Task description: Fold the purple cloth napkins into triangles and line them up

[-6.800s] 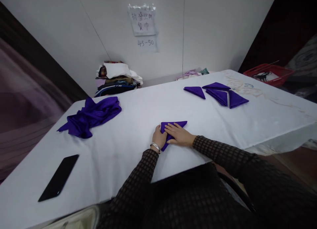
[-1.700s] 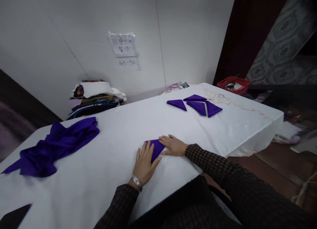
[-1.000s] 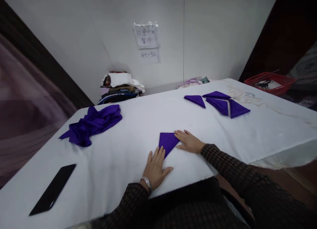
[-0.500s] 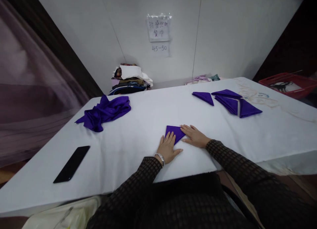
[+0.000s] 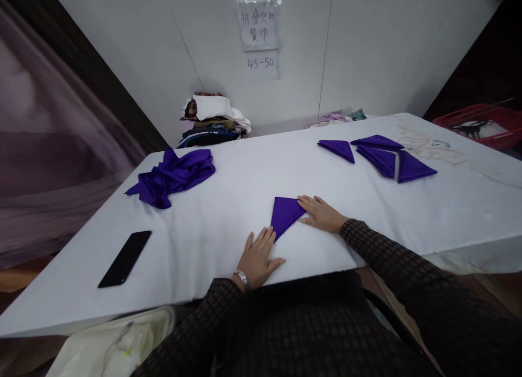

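Note:
A purple napkin (image 5: 285, 212), folded into a triangle, lies flat near the front of the white-covered table (image 5: 244, 186). My left hand (image 5: 256, 258), with a silver watch or bracelet at the wrist, lies flat with its fingertips at the napkin's lower left corner. On the right corner rest the fingers of my right hand (image 5: 322, 212), palm down and stretched out. Neither hand grasps anything. Further back to the right are several folded purple napkins (image 5: 416, 167). Crumpled purple cloth (image 5: 173, 175) lies at the left.
A black flat slab, perhaps a phone (image 5: 125, 259), lies at the front left. Stacked clothes (image 5: 214, 121) stand behind the table by the wall, under a handwritten sign (image 5: 259, 26). A red basket (image 5: 481, 128) is at the far right; a pale bin (image 5: 118, 344) stands below the front edge.
My left hand has slid down and left, off the napkin's middle to its lower corner, uncovering more of the purple cloth. My right hand stays on the right corner. The view has tilted slightly.

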The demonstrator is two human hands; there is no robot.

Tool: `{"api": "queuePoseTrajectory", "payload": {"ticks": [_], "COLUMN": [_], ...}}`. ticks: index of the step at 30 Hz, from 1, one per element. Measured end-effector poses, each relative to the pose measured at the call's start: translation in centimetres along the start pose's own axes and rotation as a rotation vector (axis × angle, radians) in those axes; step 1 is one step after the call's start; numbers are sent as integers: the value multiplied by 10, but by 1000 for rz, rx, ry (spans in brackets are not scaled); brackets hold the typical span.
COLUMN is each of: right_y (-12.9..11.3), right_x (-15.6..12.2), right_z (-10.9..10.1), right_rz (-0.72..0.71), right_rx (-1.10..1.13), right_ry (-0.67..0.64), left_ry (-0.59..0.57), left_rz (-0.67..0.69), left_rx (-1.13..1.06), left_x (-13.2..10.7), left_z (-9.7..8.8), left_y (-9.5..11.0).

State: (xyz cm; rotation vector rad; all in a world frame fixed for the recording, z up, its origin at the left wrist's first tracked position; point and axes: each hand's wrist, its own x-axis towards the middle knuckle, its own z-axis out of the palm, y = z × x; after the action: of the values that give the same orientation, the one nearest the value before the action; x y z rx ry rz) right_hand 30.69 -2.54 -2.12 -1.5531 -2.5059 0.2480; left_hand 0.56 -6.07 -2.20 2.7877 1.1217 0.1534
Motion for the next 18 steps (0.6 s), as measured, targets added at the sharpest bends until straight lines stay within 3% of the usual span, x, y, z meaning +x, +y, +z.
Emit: {"api": "queuePoseTrajectory", "payload": {"ticks": [4,8,11,18], "right_y": [2,3,3,1], "right_x": [0,0,-1,-2], "right_z": [2,4,3,0], "right_rz": [1,-5,-3,-2], "right_rx": [-4,8,17,26], "right_ry": [6,14,22,16], "left_ry": [59,214,276,273], "left_rz": [-148,-245,-247,-351], "left_rx": [-53,-131,-174,-198], "left_x": [0,10,16,23], "left_z": [-5,-15,-19,-15], "left_y": [-12,-18,-10,14]}}
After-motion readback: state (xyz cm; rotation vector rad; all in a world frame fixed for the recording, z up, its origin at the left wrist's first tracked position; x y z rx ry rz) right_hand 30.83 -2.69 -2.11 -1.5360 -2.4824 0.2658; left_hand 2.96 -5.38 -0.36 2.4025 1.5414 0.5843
